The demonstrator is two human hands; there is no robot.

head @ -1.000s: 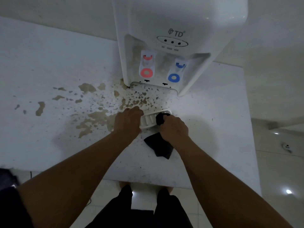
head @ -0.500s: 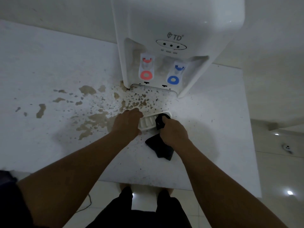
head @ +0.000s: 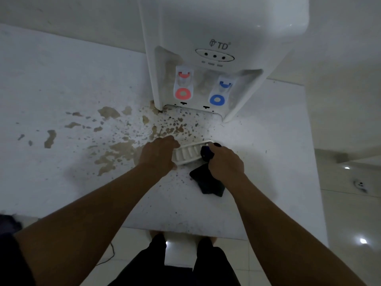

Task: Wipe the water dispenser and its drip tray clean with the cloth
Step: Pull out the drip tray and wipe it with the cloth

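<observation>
Little moved since a second ago: cloth wad nudged slightly along the tray's right end, both hands otherwise placed as before. Left of frame, brown stains (head: 115,150) spattered over the white bench (head: 51,79). At centre, left hand (head: 157,155) clamped on the left end of the drip tray (head: 186,154), fingers curled over its edge. Upper centre, water dispenser (head: 216,23), grime around its taps. Right of centre, right hand (head: 225,162) clenched on the dark cloth (head: 208,182), wad pressed into the tray. Risk: hard rubbing against a one-sided hold, tray skidding off the bench's near edge.
</observation>
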